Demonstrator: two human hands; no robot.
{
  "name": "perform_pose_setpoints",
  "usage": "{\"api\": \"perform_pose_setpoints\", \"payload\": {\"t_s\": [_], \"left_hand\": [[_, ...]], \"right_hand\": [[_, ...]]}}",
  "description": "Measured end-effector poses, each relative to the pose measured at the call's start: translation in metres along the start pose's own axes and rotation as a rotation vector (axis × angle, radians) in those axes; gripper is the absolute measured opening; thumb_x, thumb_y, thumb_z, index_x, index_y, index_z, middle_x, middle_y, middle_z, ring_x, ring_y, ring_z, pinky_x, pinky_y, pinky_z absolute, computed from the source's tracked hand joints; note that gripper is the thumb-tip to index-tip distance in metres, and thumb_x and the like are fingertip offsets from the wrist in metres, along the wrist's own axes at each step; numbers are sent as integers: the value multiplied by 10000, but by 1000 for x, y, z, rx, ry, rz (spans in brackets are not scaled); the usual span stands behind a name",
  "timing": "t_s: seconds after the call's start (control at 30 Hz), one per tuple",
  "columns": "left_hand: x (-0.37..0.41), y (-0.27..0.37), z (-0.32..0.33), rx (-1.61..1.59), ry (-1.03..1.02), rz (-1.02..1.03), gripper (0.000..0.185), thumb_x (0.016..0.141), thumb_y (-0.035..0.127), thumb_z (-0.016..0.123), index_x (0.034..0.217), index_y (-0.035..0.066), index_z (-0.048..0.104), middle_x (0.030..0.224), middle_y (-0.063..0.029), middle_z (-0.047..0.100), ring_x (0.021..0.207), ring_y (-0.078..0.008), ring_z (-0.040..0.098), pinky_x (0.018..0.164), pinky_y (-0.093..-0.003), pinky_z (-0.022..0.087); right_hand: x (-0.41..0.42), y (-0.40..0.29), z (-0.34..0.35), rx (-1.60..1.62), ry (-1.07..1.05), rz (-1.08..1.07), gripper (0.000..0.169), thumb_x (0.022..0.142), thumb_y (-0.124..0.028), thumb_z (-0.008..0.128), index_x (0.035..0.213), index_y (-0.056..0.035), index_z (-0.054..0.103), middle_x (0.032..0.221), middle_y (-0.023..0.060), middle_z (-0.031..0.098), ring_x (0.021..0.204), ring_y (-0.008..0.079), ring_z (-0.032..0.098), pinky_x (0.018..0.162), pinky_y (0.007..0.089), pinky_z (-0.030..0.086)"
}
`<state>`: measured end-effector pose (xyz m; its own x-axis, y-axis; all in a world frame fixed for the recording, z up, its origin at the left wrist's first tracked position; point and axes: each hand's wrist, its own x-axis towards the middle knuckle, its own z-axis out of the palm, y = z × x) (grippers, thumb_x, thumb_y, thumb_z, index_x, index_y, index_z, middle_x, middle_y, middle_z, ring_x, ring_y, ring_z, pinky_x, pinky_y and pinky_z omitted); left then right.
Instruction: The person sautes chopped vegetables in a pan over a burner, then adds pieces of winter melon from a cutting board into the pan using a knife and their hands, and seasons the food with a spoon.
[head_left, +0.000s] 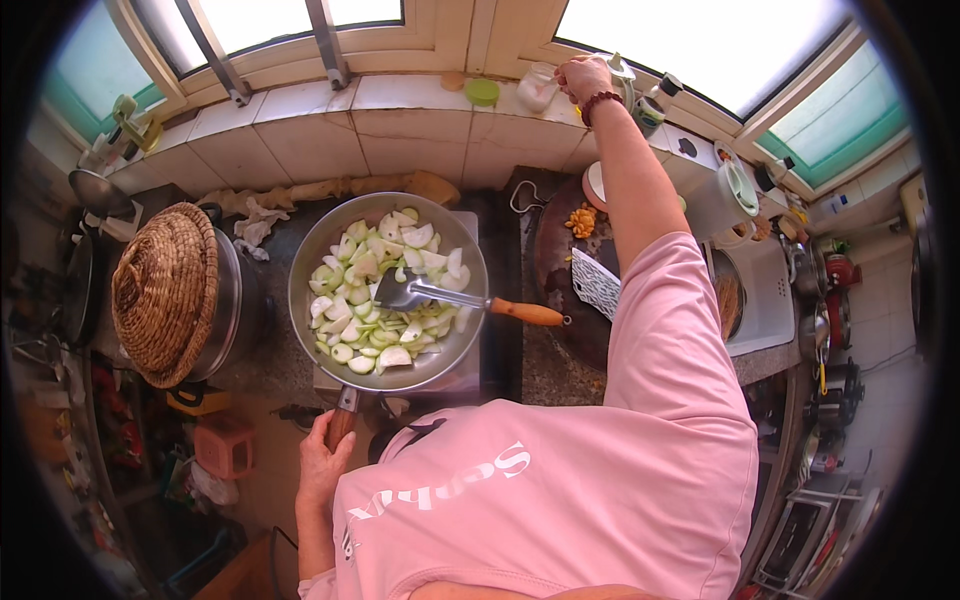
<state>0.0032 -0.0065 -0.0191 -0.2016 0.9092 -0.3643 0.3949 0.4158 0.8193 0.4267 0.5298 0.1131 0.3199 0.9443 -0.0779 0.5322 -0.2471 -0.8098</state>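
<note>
My left hand (326, 454) is around the wooden handle (343, 425) of a steel frying pan (298, 274). Pale green and white slices of a squash-like vegetable (349, 326) fill the pan. Among them rests a spatula (405, 292), its wooden grip jutting over the right rim. My right hand (585, 79) reaches up to the tiled window ledge, fingers curled beside a glass jar (537, 88) of white contents. Whether those fingers hold anything cannot be made out. A green lid (481, 91) lies left of the jar.
A round dark chopping board (551, 255) to the right carries a patterned blade (596, 281) and chopped orange pieces (580, 221). Left of the pan stands a pot under a woven straw lid (165, 292). A white sink (765, 307) lies far right. Bottles (656, 105) line the ledge.
</note>
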Motion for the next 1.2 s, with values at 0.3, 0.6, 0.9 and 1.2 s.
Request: {"api": "perform_pose_setpoints", "payload": {"t_s": [0.3, 0.6, 0.9, 1.2], "left_hand": [[2, -5, 0, 3, 16, 31, 439, 849, 144, 749, 1243, 13, 611, 975, -129, 707, 870, -195, 664, 809, -340, 533], [5, -7, -1, -1, -8, 67, 424, 867, 103, 737, 1257, 6, 603, 983, -79, 690, 852, -132, 629, 772, -293, 520], [6, -10, 0, 12, 10, 59, 446, 840, 157, 759, 1241, 22, 620, 977, -141, 722, 864, -219, 691, 805, -347, 543], [3, 3, -3, 127, 17, 147, 430, 863, 227, 738, 1228, 35, 616, 1041, -213, 710, 960, -374, 701, 844, -411, 544]], "right_hand": [[-11, 0, 3, 238, 94, 57, 167, 901, -78, 603, 797, -40, 728, 667, 58, 658, 504, 143, 575, 440, 286, 432], [-16, 12, 2, 537, 128, 102, 122, 887, -28, 571, 827, 3, 673, 663, 71, 632, 469, 136, 528, 405, 281, 379], [-41, 10, -6, 703, 318, -14, 110, 908, 33, 527, 839, 32, 612, 699, 79, 597, 460, 129, 510, 373, 258, 346], [-166, -18, 17, 994, -378, -276, 111, 935, -25, 615, 903, 46, 695, 720, 83, 629, 488, 100, 476, 399, 225, 294]]}}
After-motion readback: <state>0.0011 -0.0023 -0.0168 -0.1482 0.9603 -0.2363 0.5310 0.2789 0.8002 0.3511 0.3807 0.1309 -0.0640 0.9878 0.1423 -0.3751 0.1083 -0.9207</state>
